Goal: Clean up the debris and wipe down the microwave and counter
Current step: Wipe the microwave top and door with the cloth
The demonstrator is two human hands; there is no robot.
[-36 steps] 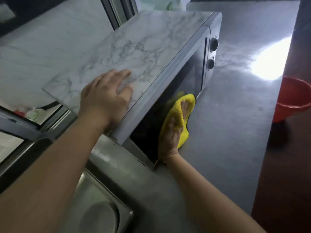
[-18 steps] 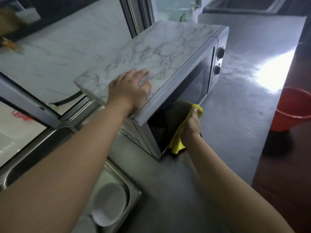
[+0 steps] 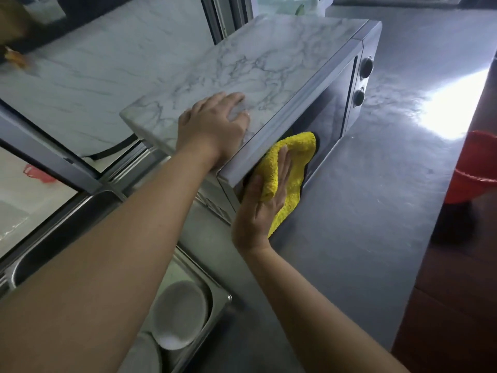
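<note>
A microwave (image 3: 269,63) with a marble-patterned top and a dark glass door stands on the grey counter (image 3: 363,211). My left hand (image 3: 212,127) rests flat on the near corner of its top, fingers spread. My right hand (image 3: 263,208) presses a yellow cloth (image 3: 295,157) flat against the left part of the door, fingers straight, and a fold of the cloth lies over the hand between thumb and fingers. No debris shows on the counter.
Two black knobs (image 3: 366,67) sit at the door's right end. A steel sink (image 3: 215,292) at lower left holds a white bowl (image 3: 180,313). A red bucket (image 3: 476,170) stands on the floor at the right, beyond the counter edge. A marble wall lies behind.
My right hand has moved the cloth up the door from its lower edge and flattened out on it. The left hand stays on the microwave top.
</note>
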